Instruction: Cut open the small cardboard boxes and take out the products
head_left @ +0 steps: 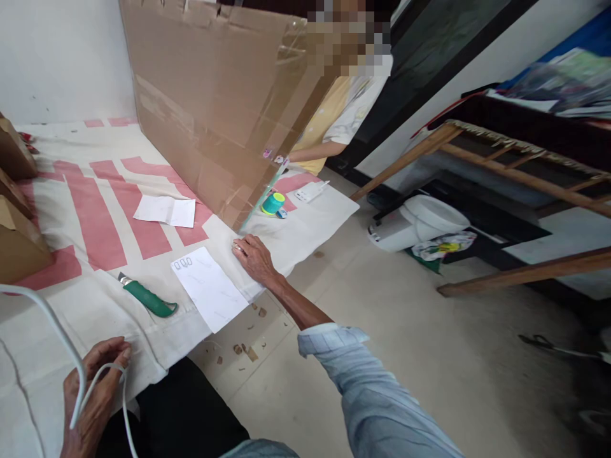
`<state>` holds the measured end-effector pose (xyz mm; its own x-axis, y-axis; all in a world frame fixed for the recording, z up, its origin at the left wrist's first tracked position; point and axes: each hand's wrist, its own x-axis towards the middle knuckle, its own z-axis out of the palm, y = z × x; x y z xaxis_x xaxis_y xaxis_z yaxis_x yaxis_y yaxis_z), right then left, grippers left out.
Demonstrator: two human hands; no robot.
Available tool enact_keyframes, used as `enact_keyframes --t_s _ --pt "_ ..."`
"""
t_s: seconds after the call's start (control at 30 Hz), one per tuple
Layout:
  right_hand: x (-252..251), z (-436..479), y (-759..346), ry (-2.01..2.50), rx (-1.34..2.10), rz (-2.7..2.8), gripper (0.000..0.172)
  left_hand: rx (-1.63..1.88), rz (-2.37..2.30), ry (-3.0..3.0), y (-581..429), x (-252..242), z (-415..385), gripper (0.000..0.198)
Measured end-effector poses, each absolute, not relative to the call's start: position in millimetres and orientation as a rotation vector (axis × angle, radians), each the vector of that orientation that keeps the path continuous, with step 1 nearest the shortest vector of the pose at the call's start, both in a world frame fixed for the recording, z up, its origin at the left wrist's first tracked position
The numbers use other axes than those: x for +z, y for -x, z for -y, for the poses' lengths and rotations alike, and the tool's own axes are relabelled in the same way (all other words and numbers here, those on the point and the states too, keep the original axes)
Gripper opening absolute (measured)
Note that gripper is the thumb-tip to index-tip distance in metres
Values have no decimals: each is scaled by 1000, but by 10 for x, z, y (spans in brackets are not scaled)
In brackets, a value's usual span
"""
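Observation:
My left hand (98, 388) rests at the table's near edge, its fingers loosely curved and the thumb apart. A white cable (52, 324) loops across it; I cannot tell whether it is gripped. On the cloth beyond lies a green-handled utility knife (149, 299), blade end to the upper left. My right hand (255, 257) is on the cloth by the lower corner of a large cardboard sheet (205, 114). Its fingers are bent together over something small and whitish that I cannot make out. Beside that hand lies a white paper sheet (210, 289) with printed shapes.
A folded paper (165, 210), a teal-and-yellow roll (273, 203) and a white power strip (311, 191) lie on the cloth. Another person's hand (281, 158) touches the cardboard's edge. Boxes (21, 235) stand left. A white bucket (420, 222) and wooden rack (520, 172) stand right.

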<state>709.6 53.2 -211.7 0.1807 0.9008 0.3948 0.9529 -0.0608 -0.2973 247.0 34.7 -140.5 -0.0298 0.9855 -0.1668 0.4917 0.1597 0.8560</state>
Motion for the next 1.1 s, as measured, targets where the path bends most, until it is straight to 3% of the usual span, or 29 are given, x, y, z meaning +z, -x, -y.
enact_keyframes --t_s 0.2,0.47,0.73,1.1 --pt "-2165 -545 -7118 1939 -131 1728 28 767 -1695 -1488 -2467 -1442 -342 38" --pt "-2289 -487 -7104 1950 -180 1661 56 760 -1654 -1468 -2398 -1553 -333 40" --pt "-2328 -443 -7117 1846 -118 1570 35 762 -1598 -1474 -2367 -1578 -339 40" --pt "-2321 -482 -7175 1723 -48 1593 35 774 -1642 -1456 -2412 -1532 -326 43"
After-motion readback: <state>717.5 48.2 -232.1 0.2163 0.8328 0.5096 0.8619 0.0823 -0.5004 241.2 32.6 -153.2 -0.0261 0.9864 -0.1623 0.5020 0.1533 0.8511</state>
